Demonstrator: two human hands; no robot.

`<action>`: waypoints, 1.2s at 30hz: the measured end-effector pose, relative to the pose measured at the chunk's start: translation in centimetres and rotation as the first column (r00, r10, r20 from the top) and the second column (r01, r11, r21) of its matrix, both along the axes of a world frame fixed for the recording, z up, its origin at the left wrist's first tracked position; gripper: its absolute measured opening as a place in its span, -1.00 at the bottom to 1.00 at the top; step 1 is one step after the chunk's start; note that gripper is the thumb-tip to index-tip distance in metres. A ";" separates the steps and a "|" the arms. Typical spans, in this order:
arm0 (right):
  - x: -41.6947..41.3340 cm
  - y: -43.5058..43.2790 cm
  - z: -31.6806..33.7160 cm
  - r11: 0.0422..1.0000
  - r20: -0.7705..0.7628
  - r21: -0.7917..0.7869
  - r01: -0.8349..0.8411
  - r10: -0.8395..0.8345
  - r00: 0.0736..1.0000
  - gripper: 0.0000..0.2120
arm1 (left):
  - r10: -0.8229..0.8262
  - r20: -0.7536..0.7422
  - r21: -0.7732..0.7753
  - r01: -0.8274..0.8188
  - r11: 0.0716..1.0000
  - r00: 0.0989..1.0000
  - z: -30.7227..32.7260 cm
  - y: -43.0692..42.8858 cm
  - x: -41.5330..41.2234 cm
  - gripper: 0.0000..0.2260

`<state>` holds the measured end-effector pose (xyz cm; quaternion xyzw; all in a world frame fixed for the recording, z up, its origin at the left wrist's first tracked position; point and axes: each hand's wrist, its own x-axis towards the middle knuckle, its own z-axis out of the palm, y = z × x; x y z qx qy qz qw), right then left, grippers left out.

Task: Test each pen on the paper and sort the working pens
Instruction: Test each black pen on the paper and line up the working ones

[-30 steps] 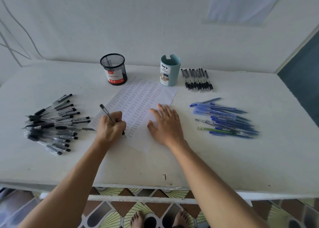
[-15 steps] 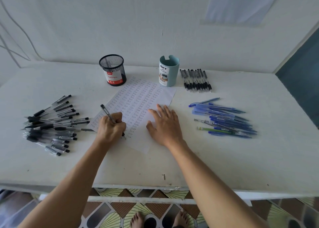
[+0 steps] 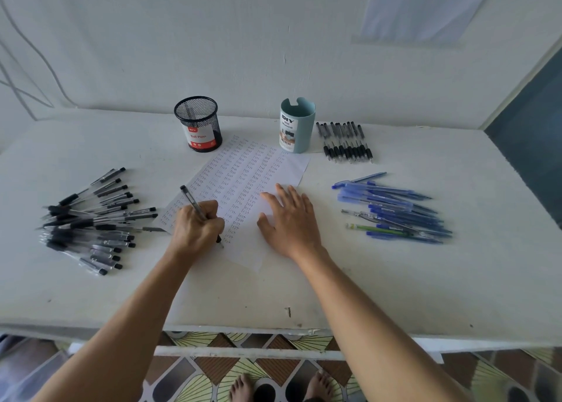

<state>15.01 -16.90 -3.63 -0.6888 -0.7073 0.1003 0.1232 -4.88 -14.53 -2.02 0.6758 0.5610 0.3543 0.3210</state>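
Paper (image 3: 258, 170), one sheet, lies slanted at the middle of the table (image 3: 456, 280), covered in columns of small handwritten "test" words. Two hands are on it. The left hand (image 3: 197, 229) has its fingers curled around one black pen (image 3: 192, 200), whose tip touches the sheet near its left edge and whose cap end tilts up and away to the left. The right hand (image 3: 290, 219) lies flat with fingers spread, pressing the sheet down just beside the left hand.

Three groups of pens lie on the table. The black pile (image 3: 91, 222) on the left is fanned and overlapping, well over a dozen, too tangled to count exactly. The blue pile (image 3: 395, 207) on the right holds roughly a dozen, with one green pen (image 3: 374, 229) near its front. The row (image 3: 345, 143) of black pens at the back right numbers about eight or nine, side by side.

Two cups stand behind the sheet: a mesh cup (image 3: 199, 124) at its far left corner and a teal cup (image 3: 296, 124) just left of the row. What is inside them cannot be told.

Two bare feet (image 3: 241, 386) show below the table edge.
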 end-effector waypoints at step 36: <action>4.2 0.7 1.8 0.998 -0.006 -0.047 0.041 -0.041 0.999 -0.48 | 0.057 0.239 -0.076 -0.040 0.996 0.969 0.4 0.7 0.4 -0.59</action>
